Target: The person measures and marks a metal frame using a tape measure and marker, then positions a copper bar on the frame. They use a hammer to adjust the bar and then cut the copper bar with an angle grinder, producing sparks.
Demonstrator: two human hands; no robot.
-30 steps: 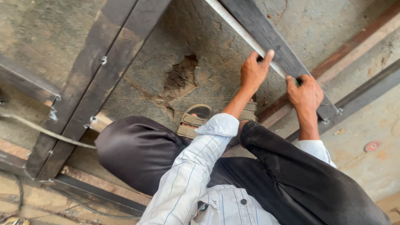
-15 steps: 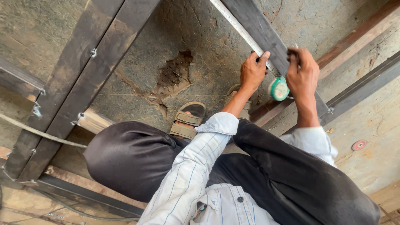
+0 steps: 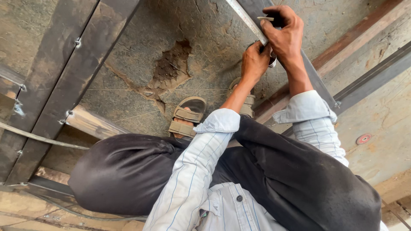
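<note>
I squat over a dark steel bar (image 3: 319,83) that runs diagonally across the floor. A metal tape measure blade (image 3: 242,16) lies along the bar's edge. My left hand (image 3: 253,64) is closed on the tape where it meets the bar, and the round case (image 3: 272,63) peeks out beside its fingers. Just above it, my right hand (image 3: 284,34) rests on the bar and pinches a thin pale marking stick (image 3: 266,18) against the tape. My knees in dark trousers fill the lower frame.
My sandalled foot (image 3: 187,116) stands on cracked concrete with a broken patch (image 3: 171,66). A welded frame of dark steel bars (image 3: 64,81) lies at left, with a cable (image 3: 38,137) across it. A small red disc (image 3: 364,138) lies at right, beside another rail (image 3: 376,68).
Both hands moved up along the bar. The green tape measure case, held openly in my right hand half a second ago, is now mostly hidden under my hands; my right hand now holds the marking stick.
</note>
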